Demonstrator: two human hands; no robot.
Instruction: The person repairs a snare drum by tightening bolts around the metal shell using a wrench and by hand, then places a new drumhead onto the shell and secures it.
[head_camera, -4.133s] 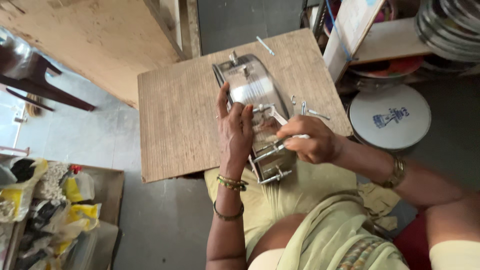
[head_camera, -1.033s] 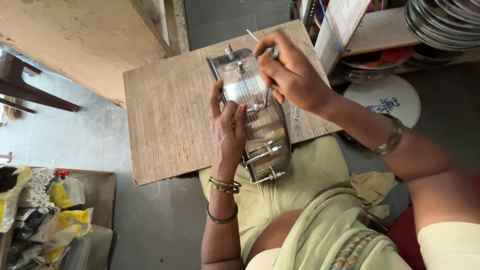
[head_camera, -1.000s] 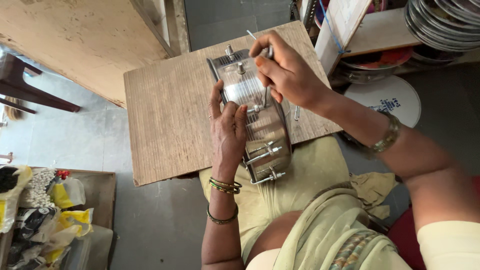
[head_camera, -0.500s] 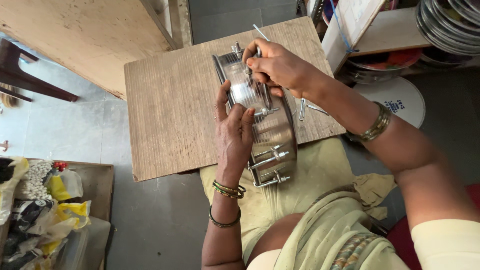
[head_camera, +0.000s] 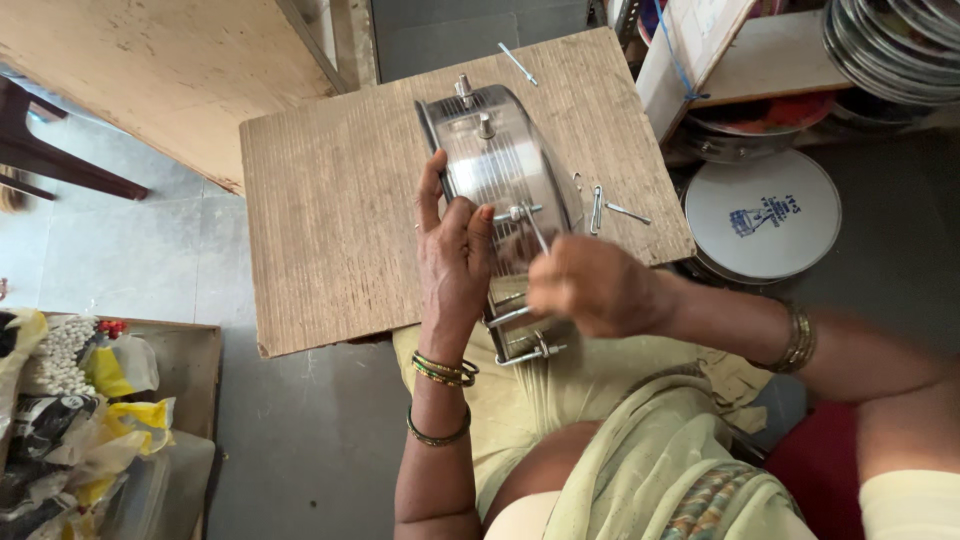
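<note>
Wooden board under steel drum, pins

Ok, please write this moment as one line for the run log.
left hand: steadies metal drum frame | right hand: holds thin metal rod at frame | frame: on wooden board | loose pins: beside frame

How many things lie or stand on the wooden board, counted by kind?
Shiny metal drum shell, steadied by the left hand: 1
Loose thin metal rods: 3
Total: 4
The right hand holds one more rod.

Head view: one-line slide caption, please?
Left hand steadies a steel drum shell on a wooden board; right hand holds a thin metal rod against it.
</note>
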